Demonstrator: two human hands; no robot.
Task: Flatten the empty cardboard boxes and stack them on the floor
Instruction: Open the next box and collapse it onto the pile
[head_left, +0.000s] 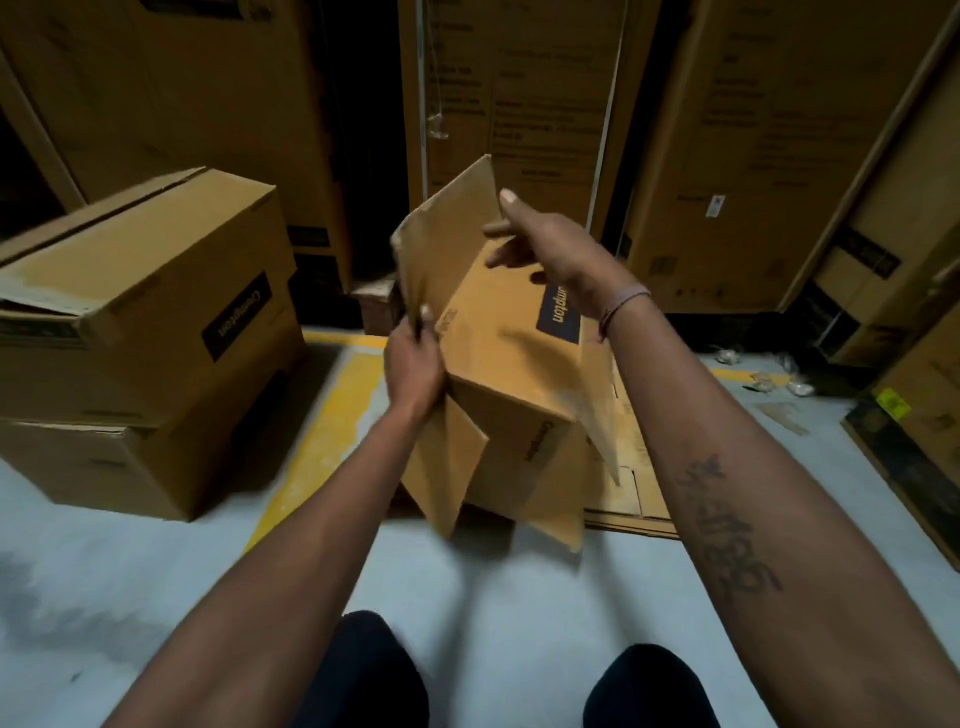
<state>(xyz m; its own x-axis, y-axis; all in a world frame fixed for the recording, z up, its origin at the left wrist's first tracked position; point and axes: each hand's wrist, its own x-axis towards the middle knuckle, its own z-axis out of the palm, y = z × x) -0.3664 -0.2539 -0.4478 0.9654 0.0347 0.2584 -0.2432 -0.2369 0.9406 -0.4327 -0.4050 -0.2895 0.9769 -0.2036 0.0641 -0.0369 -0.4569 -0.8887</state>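
Held box (511, 374): raised between both hands above the floor (156, 561), tilted, flaps hanging loose at both ends.
Left hand (415, 364): closed on the box's left edge where an upright flap began, thumb on top.
Right hand (540, 249): fingers spread wide over the box's top far end, touching the raised flap; whether gripping, could not tell.
Flattened pile (634, 499): flat on the floor just behind and below the held box, partly hidden by it.
Two stacked boxes (145, 332): well to the left, unflattened, one on the other, top flap ajar.
Tall cartons (519, 104): upright along the back.
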